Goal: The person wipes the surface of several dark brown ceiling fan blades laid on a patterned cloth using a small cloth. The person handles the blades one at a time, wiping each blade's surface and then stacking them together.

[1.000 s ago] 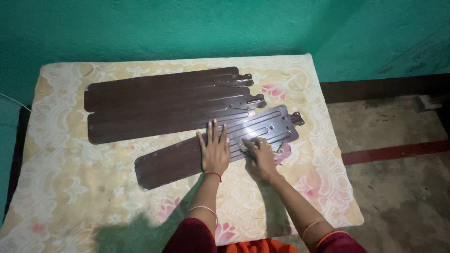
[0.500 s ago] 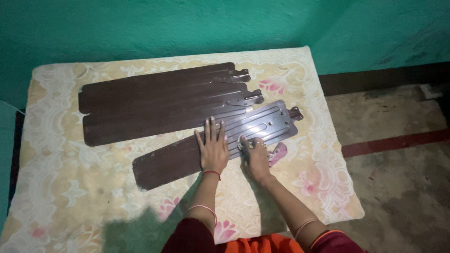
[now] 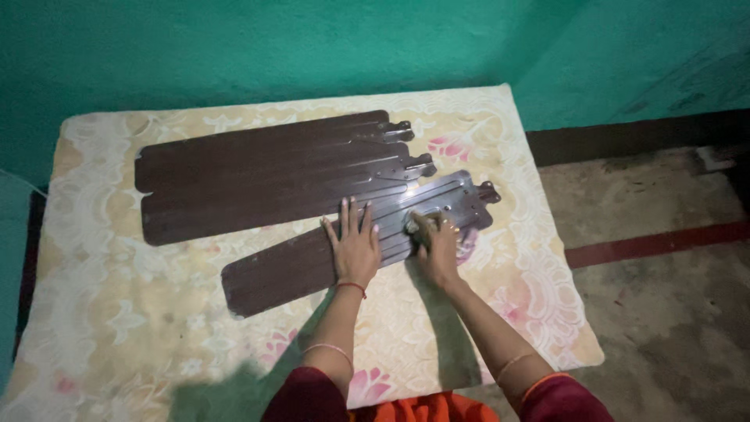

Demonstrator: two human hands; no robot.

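Up the fan blade (image 3: 312, 262) goes the right hand (image 3: 436, 246), fingers bunched on a small pale cloth (image 3: 412, 224) near the bracket end; the left hand (image 3: 355, 246) presses flat, fingers spread. On the soft flowered mattress (image 3: 117, 312), hard rubbing could skid the blade. Dim light blurs the cloth.

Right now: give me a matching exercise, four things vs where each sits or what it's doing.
1. left hand
2. right hand
3. two stacked fan blades
4. floral cloth

a. covers the table
b. lie untouched behind
c. pressed flat on the near fan blade
d. holds a small cloth on that blade's wider end

Pairs: 1-c, 2-d, 3-b, 4-a
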